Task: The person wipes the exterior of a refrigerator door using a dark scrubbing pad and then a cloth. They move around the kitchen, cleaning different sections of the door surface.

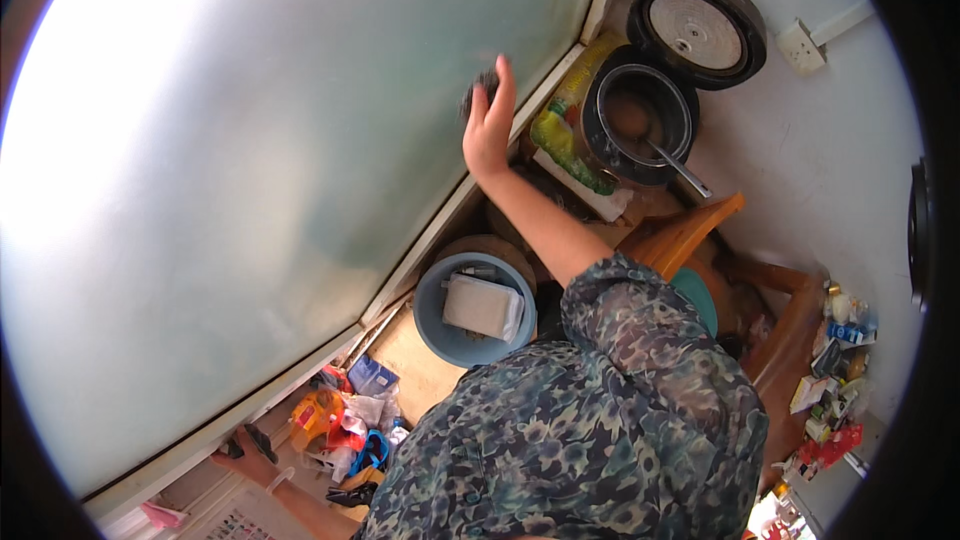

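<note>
A large frosted glass panel in a pale frame fills the upper left. Against the glass, close to its frame, my right hand presses a dark, blurred wad, perhaps a cloth or scouring pad. The fingers stretch up along it. Far down at the lower left, my left hand is at the frame's edge. It holds another dark wad, partly covered by the fingers. A pale bangle circles that wrist.
Beside the frame stands an open rice cooker with a ladle in it. A blue-grey basin holds a pale packet. Plastic bags lie by the frame. A wooden chair and cluttered small packages are at the right.
</note>
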The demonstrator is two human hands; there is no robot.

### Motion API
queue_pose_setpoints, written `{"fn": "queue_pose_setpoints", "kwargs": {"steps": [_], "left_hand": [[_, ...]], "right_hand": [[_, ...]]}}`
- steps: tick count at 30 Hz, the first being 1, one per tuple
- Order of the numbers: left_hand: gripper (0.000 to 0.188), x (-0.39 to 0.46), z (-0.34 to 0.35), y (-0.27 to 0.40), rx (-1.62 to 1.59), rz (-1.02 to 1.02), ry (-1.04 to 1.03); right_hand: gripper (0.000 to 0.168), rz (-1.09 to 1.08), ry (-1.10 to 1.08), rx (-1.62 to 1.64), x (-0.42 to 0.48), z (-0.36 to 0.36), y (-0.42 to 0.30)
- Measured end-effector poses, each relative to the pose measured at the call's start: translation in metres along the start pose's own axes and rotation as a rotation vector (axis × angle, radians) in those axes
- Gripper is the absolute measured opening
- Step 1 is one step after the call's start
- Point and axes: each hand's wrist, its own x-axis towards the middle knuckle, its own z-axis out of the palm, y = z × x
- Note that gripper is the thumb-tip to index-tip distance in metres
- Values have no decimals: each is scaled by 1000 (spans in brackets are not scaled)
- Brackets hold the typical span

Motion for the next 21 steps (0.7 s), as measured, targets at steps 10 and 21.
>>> {"fn": "queue_pose_setpoints", "kwargs": {"steps": [10, 21], "left_hand": [[76, -8, -9, 11, -94, -132, -8], [80, 0, -13, -9, 63, -21, 15]], "right_hand": [[50, 3, -107, -15, 10, -5, 3], [62, -447, -107, 122, 14, -22, -94]]}}
